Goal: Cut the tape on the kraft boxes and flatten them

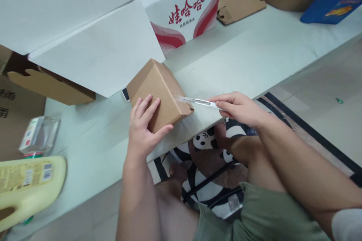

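Observation:
A small brown cardboard box [161, 92] sits on the table near its front edge. My left hand [143, 124] holds it from the near left, with its spread fingers on one face and the thumb by the near lower edge. In my right hand [236, 107] is a utility knife [202, 102], gripped with closed fingers. Its blade end reaches the right face of the box, close to a strip of clear tape [179, 98]. Whether the blade has gone into the tape I cannot tell. The box's far and under sides are hidden.
A large white carton [183, 15] with open flaps stands behind. At left are a cardboard piece [53, 84], a clear bottle [42, 135] and a yellow jug [31, 188]. Flat cardboard [240, 2] and a blue container [333, 0] lie back right. The table edge [271, 84] runs diagonally.

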`<act>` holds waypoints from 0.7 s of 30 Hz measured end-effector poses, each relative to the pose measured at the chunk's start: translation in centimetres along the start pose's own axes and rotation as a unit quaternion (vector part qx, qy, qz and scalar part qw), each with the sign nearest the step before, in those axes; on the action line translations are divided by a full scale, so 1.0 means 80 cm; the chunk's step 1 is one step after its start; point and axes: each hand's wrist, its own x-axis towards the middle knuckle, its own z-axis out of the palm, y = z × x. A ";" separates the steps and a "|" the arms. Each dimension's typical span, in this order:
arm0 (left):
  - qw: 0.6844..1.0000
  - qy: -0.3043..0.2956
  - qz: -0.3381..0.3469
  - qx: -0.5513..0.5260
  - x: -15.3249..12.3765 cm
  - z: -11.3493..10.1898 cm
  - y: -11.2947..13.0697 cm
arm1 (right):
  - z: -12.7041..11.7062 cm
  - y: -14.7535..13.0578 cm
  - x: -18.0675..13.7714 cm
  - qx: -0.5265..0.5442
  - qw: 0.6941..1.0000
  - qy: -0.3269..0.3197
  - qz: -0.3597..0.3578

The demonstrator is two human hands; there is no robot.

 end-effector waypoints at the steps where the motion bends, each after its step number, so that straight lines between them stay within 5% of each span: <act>1: 1.000 -0.002 -0.003 0.000 0.000 0.000 0.000 | -0.001 0.001 0.000 0.003 1.000 -0.002 0.003; 10: 1.000 0.011 -0.002 -0.008 -0.002 0.001 -0.004 | -0.001 -0.002 -0.003 0.025 0.999 -0.023 0.010; 14: 1.000 0.023 0.002 -0.007 -0.002 0.002 -0.006 | -0.002 0.014 0.005 0.083 0.993 0.074 -0.033; 18: 1.000 0.025 -0.005 -0.010 -0.002 0.004 -0.004 | 0.000 0.033 0.022 -0.063 0.973 0.219 -0.034; 21: 0.999 0.035 -0.006 -0.041 -0.004 0.006 0.000 | 0.006 0.043 0.035 -0.220 0.948 0.226 -0.034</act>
